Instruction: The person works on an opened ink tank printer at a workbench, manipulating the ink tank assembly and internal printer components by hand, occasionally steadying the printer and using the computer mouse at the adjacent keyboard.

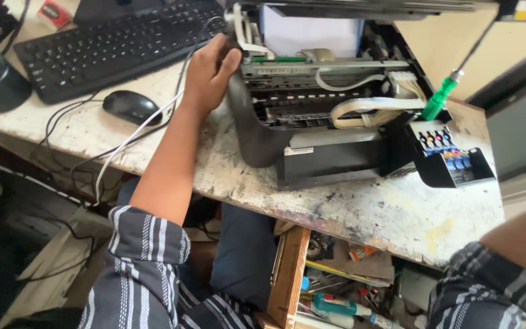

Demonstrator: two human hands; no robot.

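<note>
**Left hand braced on opened printer**

The left hand (209,72) reached forward on a straight, outstretched arm, fingers curled over the left edge of the opened printer (312,116), gripping it. The printer sat on the worn desk (360,210), with a mouse (131,106) at its nine o'clock. Only the right forearm showed, at five o'clock; its hand lay out of frame.

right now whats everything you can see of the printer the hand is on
The printer is dark grey plastic, opened up with its innards bare: white ribbon cables, a metal rail, white paper standing behind. It sits upright on the worn, paint-flecked table. An ink tank box hangs open at its right side. The left hand grips its upper left corner.
</note>
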